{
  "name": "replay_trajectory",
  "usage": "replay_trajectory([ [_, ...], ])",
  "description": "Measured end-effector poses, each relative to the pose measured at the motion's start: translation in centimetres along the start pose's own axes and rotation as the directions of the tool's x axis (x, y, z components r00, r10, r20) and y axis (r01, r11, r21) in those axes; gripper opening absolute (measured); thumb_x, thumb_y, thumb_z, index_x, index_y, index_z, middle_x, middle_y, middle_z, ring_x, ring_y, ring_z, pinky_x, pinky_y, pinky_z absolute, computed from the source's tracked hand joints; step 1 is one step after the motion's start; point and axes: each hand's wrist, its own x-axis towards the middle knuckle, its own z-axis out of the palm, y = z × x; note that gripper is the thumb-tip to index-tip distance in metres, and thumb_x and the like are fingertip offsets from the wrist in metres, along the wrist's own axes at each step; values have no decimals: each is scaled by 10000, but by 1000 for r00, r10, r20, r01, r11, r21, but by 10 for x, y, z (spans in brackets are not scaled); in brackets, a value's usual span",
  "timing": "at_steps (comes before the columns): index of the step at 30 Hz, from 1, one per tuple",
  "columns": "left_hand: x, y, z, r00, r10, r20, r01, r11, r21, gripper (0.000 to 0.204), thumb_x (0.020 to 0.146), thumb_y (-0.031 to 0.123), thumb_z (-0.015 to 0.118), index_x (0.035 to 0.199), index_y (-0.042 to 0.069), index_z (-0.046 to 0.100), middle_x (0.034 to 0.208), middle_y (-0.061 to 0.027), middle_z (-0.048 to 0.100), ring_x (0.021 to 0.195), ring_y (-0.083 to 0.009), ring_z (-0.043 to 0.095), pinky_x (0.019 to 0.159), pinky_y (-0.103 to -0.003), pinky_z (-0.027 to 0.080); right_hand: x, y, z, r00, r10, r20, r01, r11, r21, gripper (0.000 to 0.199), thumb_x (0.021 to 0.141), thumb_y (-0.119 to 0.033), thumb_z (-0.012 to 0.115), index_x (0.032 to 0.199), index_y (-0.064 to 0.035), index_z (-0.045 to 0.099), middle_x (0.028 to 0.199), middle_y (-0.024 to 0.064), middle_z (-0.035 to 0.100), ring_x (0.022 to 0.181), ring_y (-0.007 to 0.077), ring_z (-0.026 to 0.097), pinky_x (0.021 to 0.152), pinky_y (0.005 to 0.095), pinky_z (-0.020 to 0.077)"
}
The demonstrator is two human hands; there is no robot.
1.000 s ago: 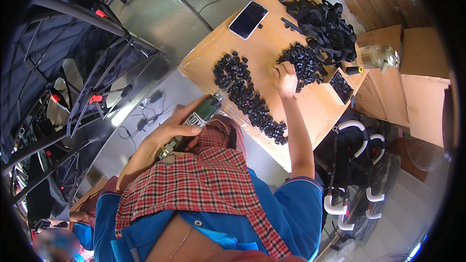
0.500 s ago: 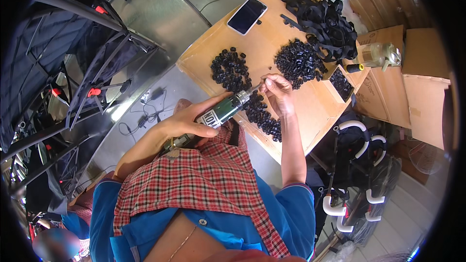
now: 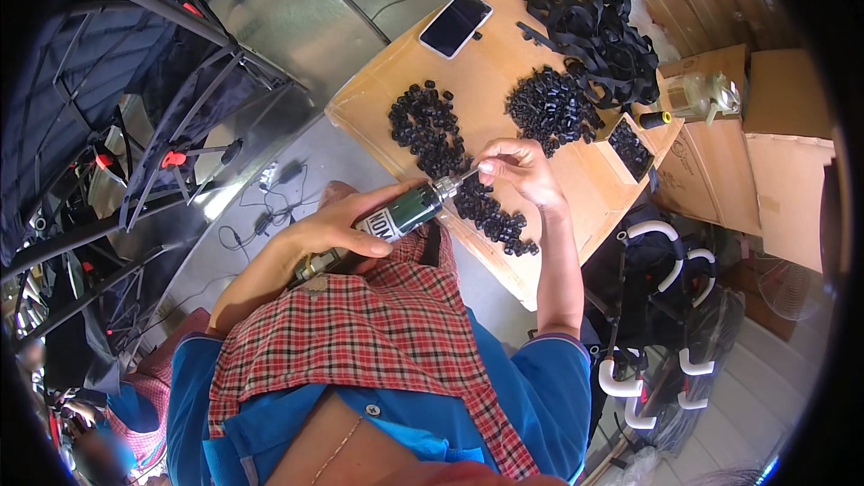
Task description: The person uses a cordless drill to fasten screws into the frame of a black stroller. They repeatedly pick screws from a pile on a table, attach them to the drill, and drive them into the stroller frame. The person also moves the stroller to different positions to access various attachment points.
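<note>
My left hand is wrapped round the dark green body of a power screwdriver, which lies slanted in front of my apron. Its metal chuck and thin bit point up and to the right. At the bit's tip my right hand is closed in a pinch; what sits between the fingertips is too small to make out. Small black plastic parts lie in a pile to the left of the bit. More black parts spread below my right hand, and another heap lies beyond it.
The wooden table carries a phone, a tangle of black straps, a small box of black parts and a yellow-black spool. Cardboard boxes stand at right. Folded black frames crowd the left side.
My right hand has shifted slightly right and down, still pinched at the bit's tip. The screwdriver has moved a little left and down with my left hand.
</note>
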Motion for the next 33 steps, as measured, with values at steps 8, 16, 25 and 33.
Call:
replay_trajectory([
  [8,-7,-21,-2,993,117,-33,-117,993,-8,1122,641,508,747,1507,48,201,1253,-156,523,977,-178,581,852,-272,436,0,34,-35,946,-208,-248,134,949,-285,188,889,-171,663,895,16,676,768,81,677,695,156,642,675,277,518],
  [16,-17,-24,-5,993,105,-46,-107,994,-38,1124,638,501,743,1502,27,203,1363,-177,455,999,-177,567,876,-275,418,-11,104,-138,670,-594,-445,-376,245,-894,149,752,28,627,894,-16,640,900,161,622,837,366,606,768,434,504],
  [25,-43,1,-6,976,175,-131,-207,933,-293,1040,694,327,762,1517,97,170,818,-101,567,565,-141,570,522,-253,452,64,10,16,722,-414,-555,256,904,-341,185,843,56,651,1028,38,652,832,62,679,753,96,634,716,226,523],
  [33,-92,8,-30,918,313,-244,-389,835,-390,1026,720,191,767,1525,136,133,875,-111,567,549,-145,575,487,-249,454,112,-49,137,771,-512,-379,426,857,-289,228,839,110,629,1046,20,667,906,30,626,784,83,622,704,195,503],
])
